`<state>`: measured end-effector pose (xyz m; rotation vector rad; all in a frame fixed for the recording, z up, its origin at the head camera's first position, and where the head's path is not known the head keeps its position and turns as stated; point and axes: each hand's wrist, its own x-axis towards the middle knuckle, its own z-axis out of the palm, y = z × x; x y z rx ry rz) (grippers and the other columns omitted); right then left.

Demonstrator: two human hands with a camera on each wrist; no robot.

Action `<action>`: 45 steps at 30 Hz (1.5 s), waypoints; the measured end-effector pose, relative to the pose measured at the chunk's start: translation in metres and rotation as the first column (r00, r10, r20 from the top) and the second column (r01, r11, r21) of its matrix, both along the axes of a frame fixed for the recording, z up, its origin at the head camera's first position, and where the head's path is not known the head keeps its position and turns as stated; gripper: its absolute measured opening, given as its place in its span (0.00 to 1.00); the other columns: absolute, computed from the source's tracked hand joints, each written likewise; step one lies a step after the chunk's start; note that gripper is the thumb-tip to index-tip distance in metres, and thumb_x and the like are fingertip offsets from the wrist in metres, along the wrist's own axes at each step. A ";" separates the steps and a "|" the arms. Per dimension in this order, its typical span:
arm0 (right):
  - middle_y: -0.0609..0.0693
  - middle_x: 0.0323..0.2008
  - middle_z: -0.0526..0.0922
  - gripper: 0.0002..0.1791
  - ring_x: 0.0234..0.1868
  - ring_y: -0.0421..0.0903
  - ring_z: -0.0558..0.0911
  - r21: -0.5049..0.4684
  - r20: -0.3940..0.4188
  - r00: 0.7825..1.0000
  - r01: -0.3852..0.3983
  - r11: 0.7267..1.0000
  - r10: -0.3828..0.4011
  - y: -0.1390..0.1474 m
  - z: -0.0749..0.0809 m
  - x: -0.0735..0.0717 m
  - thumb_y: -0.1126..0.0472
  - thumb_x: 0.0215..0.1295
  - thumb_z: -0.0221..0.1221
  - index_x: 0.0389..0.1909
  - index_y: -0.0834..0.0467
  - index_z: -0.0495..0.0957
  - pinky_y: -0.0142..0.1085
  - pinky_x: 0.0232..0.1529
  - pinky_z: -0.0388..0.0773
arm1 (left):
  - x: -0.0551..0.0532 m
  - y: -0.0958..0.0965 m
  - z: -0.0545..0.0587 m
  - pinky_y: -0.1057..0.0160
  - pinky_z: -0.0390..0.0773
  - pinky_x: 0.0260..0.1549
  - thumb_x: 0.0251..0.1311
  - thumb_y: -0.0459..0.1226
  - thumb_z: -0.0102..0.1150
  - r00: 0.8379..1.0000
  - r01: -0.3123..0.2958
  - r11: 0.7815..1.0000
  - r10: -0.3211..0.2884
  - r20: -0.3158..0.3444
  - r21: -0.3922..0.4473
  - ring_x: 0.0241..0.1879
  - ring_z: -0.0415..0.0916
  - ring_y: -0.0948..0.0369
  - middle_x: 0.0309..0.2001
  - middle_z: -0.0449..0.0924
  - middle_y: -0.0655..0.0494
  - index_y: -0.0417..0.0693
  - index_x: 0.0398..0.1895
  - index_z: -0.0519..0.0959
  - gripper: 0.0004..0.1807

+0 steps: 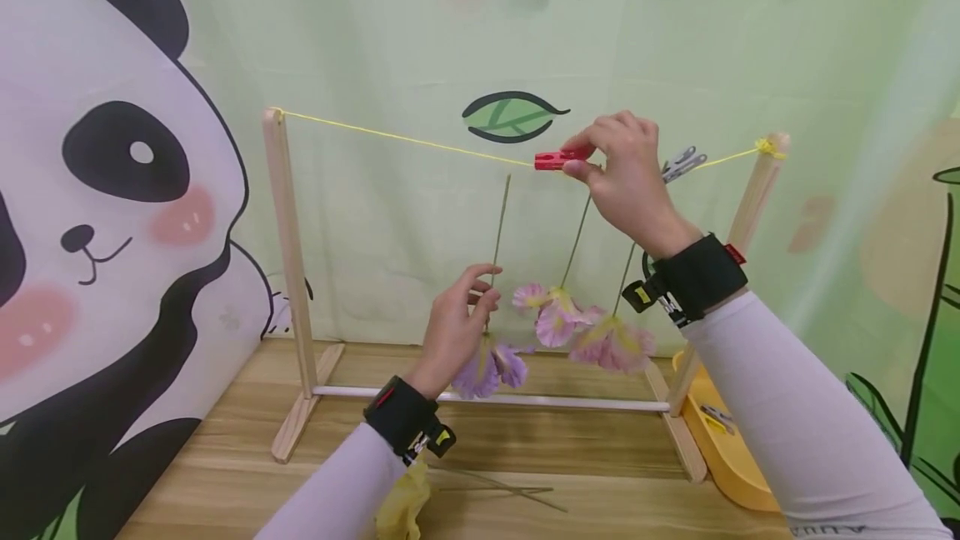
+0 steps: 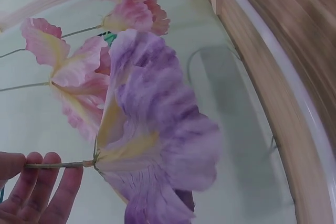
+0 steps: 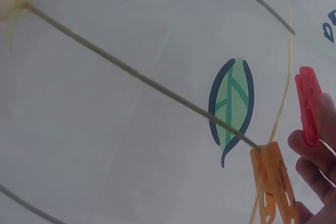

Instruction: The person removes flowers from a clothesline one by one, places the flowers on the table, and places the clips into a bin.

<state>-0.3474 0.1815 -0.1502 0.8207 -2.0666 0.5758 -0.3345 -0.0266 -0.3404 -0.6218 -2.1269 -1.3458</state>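
My left hand (image 1: pixel 456 327) pinches the stem of a purple artificial flower (image 2: pixel 168 108) just above its drooping bloom. The stem's free end stands just below a sagging yellow string (image 1: pixel 405 138). Up at the string, my right hand (image 1: pixel 626 177) grips a red clothespin (image 1: pixel 550 161) between thumb and fingers. In the right wrist view this red clothespin (image 3: pixel 308 106) appears beside the string, apart from it. An orange clothespin (image 3: pixel 274 182) on the string holds a pink flower (image 1: pixel 557 319) by its stem. Further right, a grey clothespin (image 1: pixel 682 163) sits on the string above another pink flower (image 1: pixel 615 344).
Wooden posts (image 1: pixel 288 248) carry the string at both ends, joined low down by a white bar (image 1: pixel 555 401). A yellow tray (image 1: pixel 727 477) with clothespins stands at the right. In front lie a yellow flower (image 1: pixel 405 502) and loose stems (image 1: pixel 510 488). A panda-printed curtain (image 1: pixel 405 23) hangs behind.
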 end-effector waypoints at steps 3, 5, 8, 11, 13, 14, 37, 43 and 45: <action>0.54 0.33 0.78 0.12 0.46 0.52 0.67 -0.011 -0.004 1.000 -0.015 1.000 0.015 0.003 -0.003 0.002 0.59 0.58 0.66 0.40 0.61 0.82 0.52 0.57 0.53 | 0.003 -0.004 0.001 0.62 0.80 0.26 0.68 0.36 0.55 1.000 0.017 1.000 -0.017 0.005 0.006 0.33 0.79 0.61 0.38 0.81 0.51 0.54 0.58 0.73 0.17; 0.54 0.35 0.78 0.14 0.48 0.53 0.66 -0.020 -0.008 1.000 -0.027 0.999 0.027 0.005 -0.006 0.003 0.58 0.60 0.65 0.43 0.61 0.81 0.53 0.57 0.53 | 0.005 -0.007 0.001 0.62 0.80 0.26 0.68 0.36 0.55 1.000 0.027 1.000 -0.027 0.004 0.011 0.33 0.79 0.60 0.38 0.81 0.52 0.54 0.58 0.74 0.16; 0.56 0.38 0.78 0.16 0.49 0.54 0.66 -0.037 -0.018 0.999 -0.042 0.998 0.042 0.007 -0.011 0.006 0.57 0.62 0.63 0.46 0.62 0.79 0.53 0.56 0.53 | 0.010 -0.010 -0.001 0.62 0.81 0.28 0.67 0.35 0.55 0.999 0.042 0.999 -0.042 -0.001 0.013 0.34 0.80 0.58 0.38 0.81 0.52 0.55 0.56 0.75 0.16; 0.57 0.41 0.76 0.17 0.50 0.54 0.65 -0.054 -0.024 0.998 -0.053 0.997 0.052 0.010 -0.018 0.010 0.57 0.63 0.62 0.47 0.63 0.77 0.53 0.56 0.54 | 0.015 -0.013 -0.005 0.63 0.81 0.28 0.67 0.34 0.55 0.999 0.039 0.999 -0.039 -0.011 -0.004 0.34 0.80 0.58 0.37 0.80 0.54 0.56 0.55 0.75 0.15; 0.58 0.43 0.74 0.17 0.51 0.55 0.64 -0.072 -0.032 0.998 -0.057 0.996 0.055 0.012 -0.023 0.013 0.57 0.62 0.63 0.48 0.64 0.77 0.53 0.56 0.55 | 0.020 -0.016 -0.009 0.63 0.81 0.29 0.67 0.34 0.55 0.999 0.032 0.999 -0.032 -0.024 -0.024 0.34 0.79 0.60 0.37 0.81 0.54 0.55 0.54 0.76 0.14; 0.59 0.43 0.73 0.18 0.51 0.55 0.64 -0.086 -0.036 0.998 -0.061 0.994 0.058 0.014 -0.025 0.015 0.58 0.61 0.63 0.48 0.64 0.77 0.53 0.55 0.55 | 0.022 -0.017 -0.011 0.63 0.81 0.29 0.67 0.34 0.55 0.999 0.030 0.999 -0.031 -0.029 -0.032 0.34 0.79 0.61 0.37 0.81 0.54 0.54 0.54 0.76 0.14; 0.67 0.43 0.72 0.15 0.50 0.61 0.63 -0.231 -0.134 0.988 -0.105 0.967 0.075 0.017 -0.034 0.051 0.71 0.58 0.63 0.47 0.70 0.77 0.53 0.64 0.49 | 0.054 -0.032 -0.027 0.68 0.82 0.35 0.66 0.33 0.56 0.999 0.011 0.988 -0.016 -0.033 -0.154 0.41 0.77 0.69 0.44 0.81 0.62 0.59 0.52 0.77 0.14; 0.63 0.44 0.73 0.17 0.49 0.56 0.63 -0.241 -0.150 0.987 -0.093 0.966 0.058 0.038 -0.041 0.038 0.69 0.58 0.64 0.49 0.65 0.78 0.50 0.52 0.54 | 0.057 -0.037 -0.031 0.68 0.81 0.36 0.65 0.32 0.57 0.998 -0.004 0.979 -0.010 -0.068 -0.205 0.40 0.77 0.68 0.43 0.81 0.62 0.57 0.51 0.79 0.15; 0.62 0.44 0.73 0.17 0.50 0.55 0.63 -0.239 -0.149 0.988 -0.083 0.967 0.048 0.044 -0.044 0.035 0.68 0.58 0.65 0.49 0.63 0.79 0.50 0.54 0.54 | 0.058 -0.037 -0.033 0.67 0.81 0.36 0.65 0.33 0.57 0.997 -0.017 0.973 -0.002 -0.083 -0.230 0.40 0.77 0.67 0.43 0.81 0.62 0.57 0.51 0.79 0.14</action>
